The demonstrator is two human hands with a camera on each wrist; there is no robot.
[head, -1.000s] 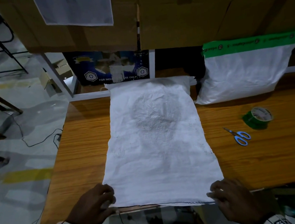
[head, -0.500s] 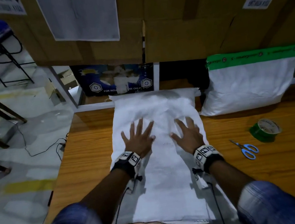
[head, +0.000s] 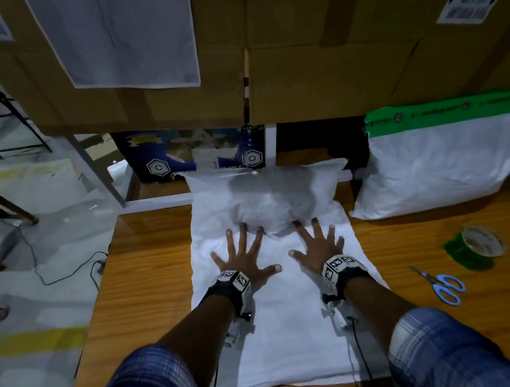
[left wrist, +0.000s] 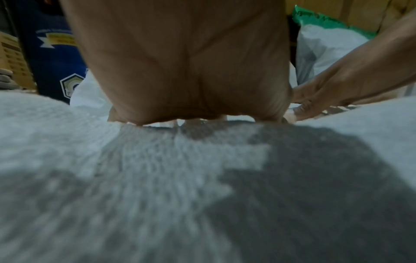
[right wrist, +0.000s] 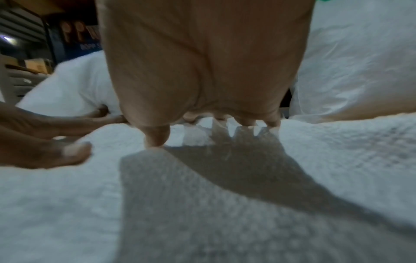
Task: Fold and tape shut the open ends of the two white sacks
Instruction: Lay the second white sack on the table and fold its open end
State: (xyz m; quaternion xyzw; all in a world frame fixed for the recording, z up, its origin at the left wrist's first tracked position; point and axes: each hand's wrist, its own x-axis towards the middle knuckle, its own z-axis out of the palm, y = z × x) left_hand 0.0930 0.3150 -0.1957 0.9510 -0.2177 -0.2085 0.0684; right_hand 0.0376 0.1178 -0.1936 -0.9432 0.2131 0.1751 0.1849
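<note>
White sack (head: 284, 334) flat on wooden table (head: 149, 286), both hands' fingers (head: 242, 236) splayed, grasping nothing, bare tabletop either side.

Wooden table (head: 458, 345), grain running lengthwise, light brown. Scissors (head: 441, 283) with blue handles, lying flat on the table's right side. Stacked cardboard boxes (head: 312, 67) along the far edge, forming a brown wall; a blank pale sheet (head: 128, 35) fixed to the left box, white barcode labels (head: 470, 4) stuck to the boxes. Dark blue printed carton (head: 191, 153) below the boxes, bearing hexagonal emblems and partly legible white lettering. White metal frame leg (head: 93, 171) at the left. Grey floor (head: 31, 317) with a yellow marking strip, a black cable (head: 64, 274) trailing across it. Dark chair legs (head: 7, 204) at the far left.
</note>
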